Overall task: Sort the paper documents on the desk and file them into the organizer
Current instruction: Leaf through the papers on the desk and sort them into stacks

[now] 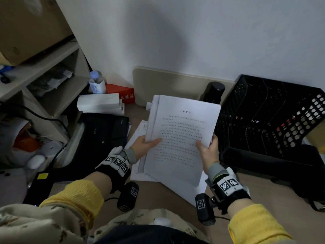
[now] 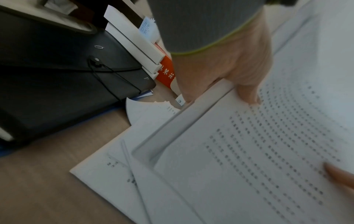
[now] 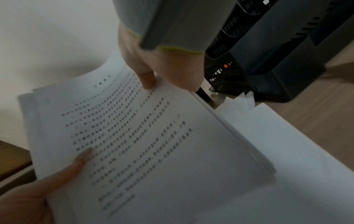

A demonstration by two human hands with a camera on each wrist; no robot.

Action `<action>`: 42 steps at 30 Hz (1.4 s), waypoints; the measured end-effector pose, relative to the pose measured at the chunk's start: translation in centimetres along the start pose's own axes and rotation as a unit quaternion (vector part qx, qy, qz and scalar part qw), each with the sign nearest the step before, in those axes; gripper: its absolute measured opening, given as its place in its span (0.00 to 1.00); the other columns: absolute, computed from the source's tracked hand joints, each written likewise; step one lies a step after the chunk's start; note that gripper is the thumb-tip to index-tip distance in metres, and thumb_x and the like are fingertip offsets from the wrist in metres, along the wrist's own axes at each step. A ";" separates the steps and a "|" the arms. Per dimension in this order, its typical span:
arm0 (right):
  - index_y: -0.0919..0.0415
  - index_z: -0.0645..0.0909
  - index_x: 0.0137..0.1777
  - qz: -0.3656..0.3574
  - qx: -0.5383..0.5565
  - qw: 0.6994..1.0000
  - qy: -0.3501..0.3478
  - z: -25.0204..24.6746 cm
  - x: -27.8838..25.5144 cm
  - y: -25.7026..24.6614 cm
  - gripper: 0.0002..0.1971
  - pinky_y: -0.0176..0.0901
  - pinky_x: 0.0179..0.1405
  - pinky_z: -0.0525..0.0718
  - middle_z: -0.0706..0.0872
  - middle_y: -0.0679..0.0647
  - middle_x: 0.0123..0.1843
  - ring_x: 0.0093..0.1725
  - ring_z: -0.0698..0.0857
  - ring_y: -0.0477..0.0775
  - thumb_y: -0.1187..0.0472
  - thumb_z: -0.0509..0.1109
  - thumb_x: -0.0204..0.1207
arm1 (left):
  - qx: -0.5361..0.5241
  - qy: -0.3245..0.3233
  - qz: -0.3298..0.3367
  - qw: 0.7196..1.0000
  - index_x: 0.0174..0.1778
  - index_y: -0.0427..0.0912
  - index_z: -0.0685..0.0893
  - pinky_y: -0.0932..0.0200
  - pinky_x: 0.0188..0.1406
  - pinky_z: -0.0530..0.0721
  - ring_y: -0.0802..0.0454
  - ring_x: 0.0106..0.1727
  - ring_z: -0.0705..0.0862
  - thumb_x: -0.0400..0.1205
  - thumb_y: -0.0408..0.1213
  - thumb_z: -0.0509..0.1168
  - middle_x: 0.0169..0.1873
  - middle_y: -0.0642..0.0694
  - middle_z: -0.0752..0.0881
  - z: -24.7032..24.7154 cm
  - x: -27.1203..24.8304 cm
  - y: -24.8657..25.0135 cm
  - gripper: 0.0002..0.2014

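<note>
A stack of printed paper documents (image 1: 181,134) is lifted above the desk, tilted, text side up. My left hand (image 1: 146,142) grips its left edge, thumb on top, fingers underneath. My right hand (image 1: 208,148) grips the right edge the same way. In the left wrist view the left hand (image 2: 229,72) pinches the stack (image 2: 258,159) near a thick edge. In the right wrist view the right hand (image 3: 162,68) pinches the stack (image 3: 143,144). More loose sheets (image 1: 140,171) lie on the desk under it. The black mesh organizer (image 1: 274,120) stands to the right, its slots showing no paper.
A black folder bag (image 1: 102,136) lies left of the papers, with white boxes (image 1: 100,103), a red box (image 1: 121,93) and a water bottle (image 1: 97,83) behind it. A black cylinder (image 1: 213,93) stands by the beige board (image 1: 167,85). Shelves (image 1: 44,81) are at far left.
</note>
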State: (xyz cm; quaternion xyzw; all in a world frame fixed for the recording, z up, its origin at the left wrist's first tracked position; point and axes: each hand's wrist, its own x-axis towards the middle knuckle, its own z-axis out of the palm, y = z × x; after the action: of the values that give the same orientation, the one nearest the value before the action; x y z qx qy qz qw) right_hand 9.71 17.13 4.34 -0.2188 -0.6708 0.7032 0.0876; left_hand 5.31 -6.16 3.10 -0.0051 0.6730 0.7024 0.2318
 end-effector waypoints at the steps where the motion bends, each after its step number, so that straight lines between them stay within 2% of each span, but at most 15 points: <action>1: 0.60 0.69 0.70 -0.005 0.015 1.000 0.001 0.2 0.0 -0.4 0.24 0.53 0.56 0.83 0.83 0.53 0.55 0.54 0.83 0.54 0.73 0.68 0.75 | -0.011 0.007 0.007 1.000 0.63 0.37 0.84 0.45 0.63 0.84 0.42 0.60 0.86 0.81 0.35 0.68 0.59 0.40 0.87 0.2 0.1 0.2 0.15; 4: 0.62 0.79 0.57 -0.004 0.052 0.999 0.000 0.6 0.0 -1.2 0.14 0.49 0.50 0.85 0.86 0.50 0.46 0.46 0.85 0.52 0.74 0.70 0.73 | -0.036 0.032 0.026 0.998 0.55 0.43 0.87 0.47 0.61 0.84 0.43 0.59 0.87 0.77 0.33 0.72 0.55 0.42 0.89 0.3 0.5 0.6 0.11; 7: 0.57 0.84 0.43 -0.003 0.038 0.999 -0.012 0.8 0.1 -0.8 0.11 0.51 0.49 0.85 0.87 0.53 0.42 0.45 0.85 0.59 0.75 0.71 0.71 | -0.031 0.039 0.019 0.999 0.56 0.44 0.88 0.45 0.61 0.85 0.44 0.60 0.87 0.64 0.41 0.81 0.57 0.43 0.89 -0.3 0.5 0.1 0.24; 9: 0.57 0.85 0.41 0.018 0.036 0.999 -0.037 0.7 0.1 0.1 0.10 0.56 0.52 0.85 0.87 0.56 0.42 0.49 0.85 0.63 0.74 0.74 0.68 | -0.017 0.033 0.012 0.999 0.59 0.43 0.88 0.43 0.62 0.84 0.44 0.62 0.86 0.59 0.45 0.84 0.59 0.43 0.88 -0.7 0.4 -0.5 0.32; 10: 0.58 0.86 0.43 0.034 0.036 0.997 -0.052 0.6 -0.1 0.4 0.09 0.59 0.55 0.85 0.88 0.58 0.45 0.51 0.85 0.64 0.71 0.76 0.65 | -0.011 0.029 0.007 1.000 0.59 0.42 0.88 0.43 0.62 0.84 0.44 0.62 0.86 0.58 0.46 0.84 0.59 0.43 0.88 -0.7 0.3 -0.7 0.32; 12: 0.60 0.86 0.48 0.062 0.033 0.995 -0.077 0.5 -0.3 1.0 0.15 0.61 0.57 0.85 0.89 0.61 0.50 0.53 0.85 0.66 0.66 0.77 0.60 | 0.000 0.020 -0.006 1.000 0.58 0.40 0.88 0.44 0.62 0.84 0.45 0.59 0.87 0.64 0.41 0.82 0.57 0.44 0.89 -0.6 0.1 -0.9 0.26; 15: 0.57 0.84 0.48 0.083 0.010 0.992 -0.091 0.2 -0.4 1.7 0.14 0.54 0.52 0.84 0.88 0.56 0.48 0.50 0.86 0.61 0.70 0.78 0.65 | 0.027 -0.002 -0.031 0.999 0.60 0.42 0.85 0.48 0.63 0.83 0.53 0.54 0.86 0.73 0.30 0.75 0.54 0.49 0.88 -0.1 0.0 -1.1 0.18; 18: 0.55 0.82 0.45 0.105 0.000 0.991 -0.087 0.0 -0.5 2.1 0.11 0.52 0.52 0.82 0.87 0.53 0.44 0.44 0.85 0.54 0.72 0.73 0.72 | 0.067 -0.029 -0.041 0.996 0.67 0.43 0.82 0.49 0.65 0.82 0.48 0.61 0.84 0.75 0.34 0.75 0.61 0.45 0.86 0.3 0.1 -1.7 0.23; 21: 0.55 0.83 0.43 0.109 0.002 0.991 -0.082 0.3 -0.2 2.2 0.09 0.51 0.51 0.83 0.87 0.53 0.42 0.42 0.85 0.53 0.71 0.73 0.72 | 0.071 -0.003 -0.027 0.997 0.68 0.43 0.81 0.51 0.62 0.83 0.46 0.63 0.83 0.77 0.40 0.72 0.63 0.45 0.85 0.7 0.3 -1.7 0.22; 25: 0.56 0.83 0.50 0.110 0.004 0.989 -0.101 0.2 0.3 2.5 0.07 0.54 0.52 0.85 0.88 0.56 0.50 0.49 0.87 0.59 0.66 0.74 0.73 | 0.088 0.016 -0.015 0.996 0.66 0.42 0.82 0.50 0.60 0.84 0.45 0.60 0.85 0.80 0.42 0.69 0.61 0.43 0.86 0.5 0.3 -1.3 0.19; 29: 0.59 0.77 0.64 0.138 -0.012 0.986 -0.091 -0.7 1.1 4.1 0.16 0.53 0.56 0.84 0.85 0.56 0.56 0.54 0.85 0.56 0.59 0.70 0.77 | 0.111 0.015 -0.042 0.993 0.67 0.38 0.81 0.49 0.60 0.84 0.43 0.58 0.86 0.81 0.39 0.67 0.62 0.40 0.86 -0.7 0.6 -2.0 0.18; 32: 0.60 0.74 0.68 0.172 -0.058 0.983 -0.032 -2.1 2.3 6.3 0.17 0.46 0.54 0.78 0.82 0.58 0.61 0.54 0.83 0.52 0.63 0.67 0.79 | 0.115 0.042 -0.070 0.990 0.67 0.35 0.81 0.45 0.63 0.83 0.39 0.60 0.85 0.82 0.37 0.67 0.63 0.36 0.85 -1.5 1.0 -3.0 0.19; 35: 0.61 0.75 0.69 0.189 -0.120 0.974 0.008 -3.7 3.4 7.8 0.19 0.52 0.63 0.76 0.79 0.62 0.69 0.59 0.78 0.56 0.67 0.66 0.78 | 0.132 0.065 -0.094 0.985 0.69 0.31 0.79 0.44 0.66 0.80 0.36 0.65 0.83 0.82 0.34 0.65 0.65 0.33 0.83 -2.2 1.7 -4.3 0.19; 39: 0.66 0.72 0.73 0.192 -0.203 0.960 -0.002 -4.8 4.6 8.3 0.23 0.51 0.69 0.72 0.75 0.62 0.73 0.69 0.76 0.62 0.71 0.65 0.77 | 0.156 0.084 -0.137 0.975 0.70 0.31 0.78 0.41 0.70 0.78 0.36 0.67 0.81 0.82 0.35 0.66 0.67 0.35 0.81 -3.1 3.0 -5.9 0.21; 42: 0.59 0.69 0.76 0.194 -0.283 0.939 -0.024 -4.9 5.3 8.4 0.27 0.51 0.73 0.70 0.71 0.58 0.77 0.74 0.71 0.63 0.66 0.66 0.77 | 0.174 0.100 -0.164 0.966 0.70 0.31 0.78 0.42 0.70 0.78 0.36 0.67 0.81 0.82 0.37 0.66 0.67 0.35 0.82 -3.5 3.7 -6.8 0.22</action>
State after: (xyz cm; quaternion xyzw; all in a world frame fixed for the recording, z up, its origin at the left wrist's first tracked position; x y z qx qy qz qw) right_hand 8.50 23.07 -4.97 -0.3434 -0.7887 0.4925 -0.1319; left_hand 3.18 -8.38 -4.79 -0.1450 0.7948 0.5225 0.2727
